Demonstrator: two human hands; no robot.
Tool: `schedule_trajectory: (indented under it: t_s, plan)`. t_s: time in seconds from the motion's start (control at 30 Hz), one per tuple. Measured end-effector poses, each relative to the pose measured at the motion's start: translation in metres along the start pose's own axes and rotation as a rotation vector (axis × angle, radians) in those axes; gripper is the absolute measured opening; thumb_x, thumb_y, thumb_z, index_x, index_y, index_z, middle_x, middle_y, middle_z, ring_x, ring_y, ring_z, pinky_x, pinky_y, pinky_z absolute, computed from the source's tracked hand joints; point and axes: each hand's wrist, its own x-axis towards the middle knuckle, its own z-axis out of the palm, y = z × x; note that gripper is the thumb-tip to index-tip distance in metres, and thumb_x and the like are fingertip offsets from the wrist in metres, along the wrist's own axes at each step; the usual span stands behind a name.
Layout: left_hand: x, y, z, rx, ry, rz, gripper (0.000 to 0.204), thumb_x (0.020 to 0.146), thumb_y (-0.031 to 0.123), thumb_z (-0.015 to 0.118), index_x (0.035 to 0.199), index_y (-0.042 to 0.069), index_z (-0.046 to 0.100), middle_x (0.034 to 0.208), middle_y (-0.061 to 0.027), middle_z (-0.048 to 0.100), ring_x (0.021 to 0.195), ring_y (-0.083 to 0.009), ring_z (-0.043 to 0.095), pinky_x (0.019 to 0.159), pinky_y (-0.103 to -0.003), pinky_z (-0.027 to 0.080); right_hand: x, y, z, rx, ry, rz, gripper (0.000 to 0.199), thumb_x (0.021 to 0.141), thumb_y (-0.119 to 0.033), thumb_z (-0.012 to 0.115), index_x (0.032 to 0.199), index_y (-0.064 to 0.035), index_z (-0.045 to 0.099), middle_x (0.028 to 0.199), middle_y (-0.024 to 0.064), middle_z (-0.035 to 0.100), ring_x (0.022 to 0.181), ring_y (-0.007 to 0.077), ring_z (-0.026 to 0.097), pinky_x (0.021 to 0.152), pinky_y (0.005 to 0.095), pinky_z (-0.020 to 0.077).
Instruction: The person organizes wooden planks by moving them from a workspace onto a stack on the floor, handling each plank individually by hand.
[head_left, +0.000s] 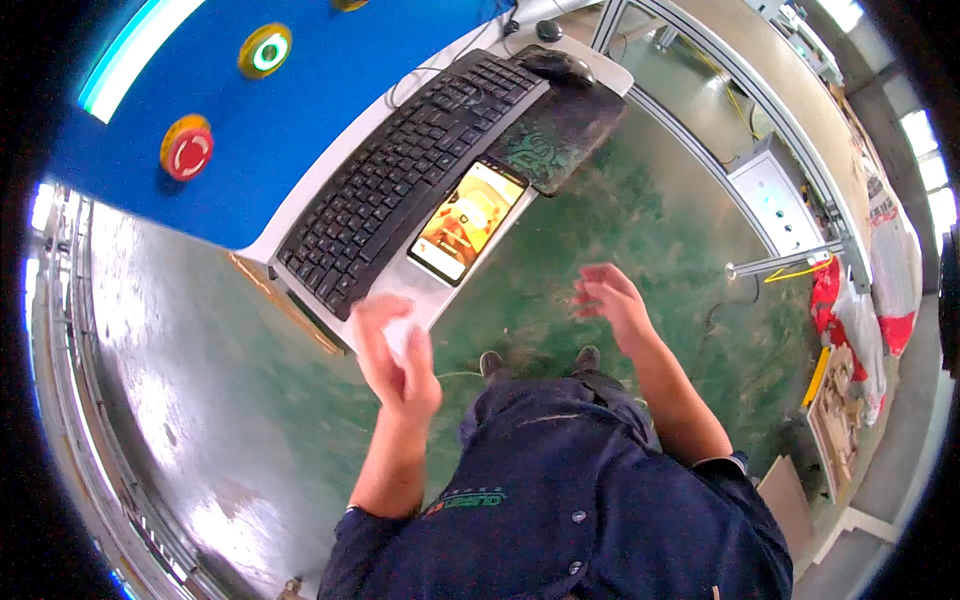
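Note:
My left hand (395, 360) is raised beside the near corner of a white keyboard shelf (437, 300). Its thumb and fingers curve apart, and only the pale shelf shows between them. Over the green floor, my right hand (615, 305) hangs free with fingers loosely stretched and a little blurred, nothing visible in it. A phone (468, 222) with a lit screen lies on the shelf between the two hands, touched by neither. Along the shelf behind it runs a black keyboard (415, 170). Farther right, a black mouse (556, 65) rests on a dark mouse pad (565, 130).
Left of the keyboard, a blue panel (300, 120) carries a red mushroom button (190, 155) and a green-lit round button (267, 52). A metal-framed table (770, 90) stands at right, with a white box (775, 200) beneath and bags (850, 310) beside it.

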Motion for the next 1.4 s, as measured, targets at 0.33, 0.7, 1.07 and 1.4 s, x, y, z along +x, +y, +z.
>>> schedule_trajectory:
  t_s: [0.33,0.7,1.07,1.4]
  plan:
    - [-0.150,-0.145,0.165,0.281,-1.317,-0.463,0.041,0.087,0.038,0.058,0.103,0.000,0.056,0.095,-0.0155,0.059,0.087,-0.0300,0.059,0.077,-0.039,0.046,-0.092,0.352,-0.348,0.063,0.678,0.619,0.016,0.079,-0.017,0.052,0.070,-0.0040,0.049,0.060,0.0129,0.047,0.045,0.0257,0.048,0.037,0.0405,0.0351]
    - [-0.231,-0.309,0.248,0.744,-1.862,0.037,0.026,0.077,0.025,0.056,0.084,0.004,0.070,0.089,-0.0180,0.068,0.087,-0.0364,0.065,0.075,-0.045,0.052,-0.123,0.363,-0.416,0.452,0.869,0.464,0.020,0.084,-0.014,0.053,0.101,-0.0046,0.052,0.071,0.0121,0.056,0.049,0.0196,0.052,0.039,0.0346,0.0389]
    - [-0.143,-0.135,0.627,0.460,-1.501,-0.347,0.040,0.083,0.036,0.060,0.106,0.003,0.063,0.105,-0.0158,0.066,0.100,-0.0277,0.062,0.086,-0.039,0.048,-0.153,0.389,-0.473,0.465,0.963,0.467,0.018,0.085,-0.012,0.056,0.100,-0.0024,0.058,0.074,0.0119,0.063,0.052,0.0191,0.059,0.043,0.0322,0.0449]
    - [-0.282,-0.219,0.746,0.509,-2.345,0.851,0.037,0.080,0.025,0.061,0.115,0.014,0.064,0.109,-0.0178,0.065,0.102,-0.0318,0.062,0.086,-0.041,0.049,-0.230,0.404,-0.576,0.968,1.195,0.418,0.014,0.086,-0.009,0.051,0.099,-0.0042,0.050,0.068,0.0135,0.054,0.046,0.0205,0.052,0.036,0.0343,0.0410]
